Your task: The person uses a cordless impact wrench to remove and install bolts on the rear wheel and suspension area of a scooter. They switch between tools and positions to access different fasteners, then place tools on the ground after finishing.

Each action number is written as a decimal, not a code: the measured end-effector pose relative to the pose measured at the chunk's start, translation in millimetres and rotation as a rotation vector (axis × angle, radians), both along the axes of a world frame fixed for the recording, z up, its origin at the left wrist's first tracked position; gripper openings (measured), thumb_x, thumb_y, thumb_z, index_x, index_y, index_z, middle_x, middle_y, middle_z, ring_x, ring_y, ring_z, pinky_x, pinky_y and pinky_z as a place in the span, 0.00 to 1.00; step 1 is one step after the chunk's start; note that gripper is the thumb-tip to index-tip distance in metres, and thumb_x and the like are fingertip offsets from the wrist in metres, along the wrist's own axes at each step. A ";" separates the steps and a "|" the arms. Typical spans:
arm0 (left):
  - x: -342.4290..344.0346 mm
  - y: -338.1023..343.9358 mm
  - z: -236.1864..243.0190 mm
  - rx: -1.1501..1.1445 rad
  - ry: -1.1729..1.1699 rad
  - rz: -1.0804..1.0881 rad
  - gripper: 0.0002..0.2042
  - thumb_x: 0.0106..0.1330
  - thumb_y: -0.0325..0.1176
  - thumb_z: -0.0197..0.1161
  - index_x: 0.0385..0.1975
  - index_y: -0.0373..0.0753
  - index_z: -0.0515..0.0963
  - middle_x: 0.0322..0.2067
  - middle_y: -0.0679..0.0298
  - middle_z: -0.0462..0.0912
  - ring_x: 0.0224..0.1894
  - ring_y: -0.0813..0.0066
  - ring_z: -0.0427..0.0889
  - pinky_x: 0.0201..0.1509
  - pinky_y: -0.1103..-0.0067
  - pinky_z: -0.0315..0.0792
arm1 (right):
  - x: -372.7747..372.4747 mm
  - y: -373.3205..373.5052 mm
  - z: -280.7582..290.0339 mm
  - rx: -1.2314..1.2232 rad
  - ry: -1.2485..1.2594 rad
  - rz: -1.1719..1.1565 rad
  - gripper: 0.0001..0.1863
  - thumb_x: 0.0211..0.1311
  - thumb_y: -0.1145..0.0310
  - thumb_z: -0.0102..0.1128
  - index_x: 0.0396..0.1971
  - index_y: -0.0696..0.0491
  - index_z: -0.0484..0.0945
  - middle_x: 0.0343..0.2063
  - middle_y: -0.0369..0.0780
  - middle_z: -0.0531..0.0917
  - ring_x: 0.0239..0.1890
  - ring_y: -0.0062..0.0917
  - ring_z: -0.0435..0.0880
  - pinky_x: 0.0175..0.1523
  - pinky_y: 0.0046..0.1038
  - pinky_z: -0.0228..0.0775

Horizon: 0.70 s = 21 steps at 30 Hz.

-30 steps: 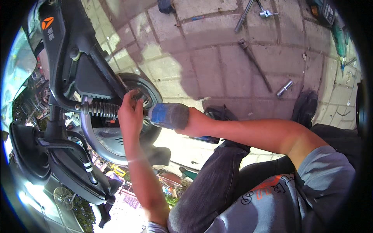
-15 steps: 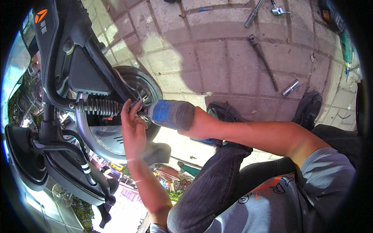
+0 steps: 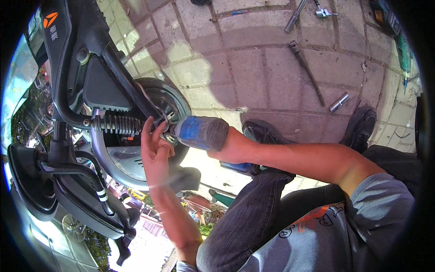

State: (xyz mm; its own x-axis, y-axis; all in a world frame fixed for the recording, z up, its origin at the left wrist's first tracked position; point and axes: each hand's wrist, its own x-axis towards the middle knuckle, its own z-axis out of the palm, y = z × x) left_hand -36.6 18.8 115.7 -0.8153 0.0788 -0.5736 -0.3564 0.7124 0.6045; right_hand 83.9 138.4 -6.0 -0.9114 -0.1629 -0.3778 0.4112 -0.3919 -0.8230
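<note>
A black two-wheeled vehicle (image 3: 97, 84) fills the left of the view, with a coil shock absorber (image 3: 118, 124) beside its wheel (image 3: 174, 104). My left hand (image 3: 156, 147) is at the shock's right end, fingers apart and extended toward the mounting, their tips touching or nearly touching it. My right hand (image 3: 238, 147) grips a power tool with a blue-and-grey wrapped body (image 3: 199, 132), whose nose points left into that mounting beside my left fingertips. The exact point where the tool meets the fastener is hidden.
On the paving (image 3: 235, 77) lie a dark extension bar (image 3: 308, 75), a silver socket (image 3: 339, 102), a long rod (image 3: 294, 16), another metal fitting (image 3: 325, 12), a green tool (image 3: 403, 54) and a small blue item (image 3: 240, 12). My feet (image 3: 360, 127) are near the right; bright street clutter shows below the wheel.
My left hand's fingers have lowered slightly and spread from a more bunched pose. My right hand and the tool have shifted slightly right. The whole view has shifted a little.
</note>
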 end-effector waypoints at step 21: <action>8.7 -6.9 0.0 0.139 0.027 0.104 0.37 0.44 0.18 0.48 0.63 0.30 0.52 0.50 0.45 0.72 0.23 0.80 0.72 0.27 0.86 0.64 | -0.8 5.9 3.4 -0.059 -0.111 0.116 0.24 0.45 0.62 0.62 0.43 0.59 0.72 0.38 0.51 0.78 0.43 0.41 0.77 0.50 0.34 0.68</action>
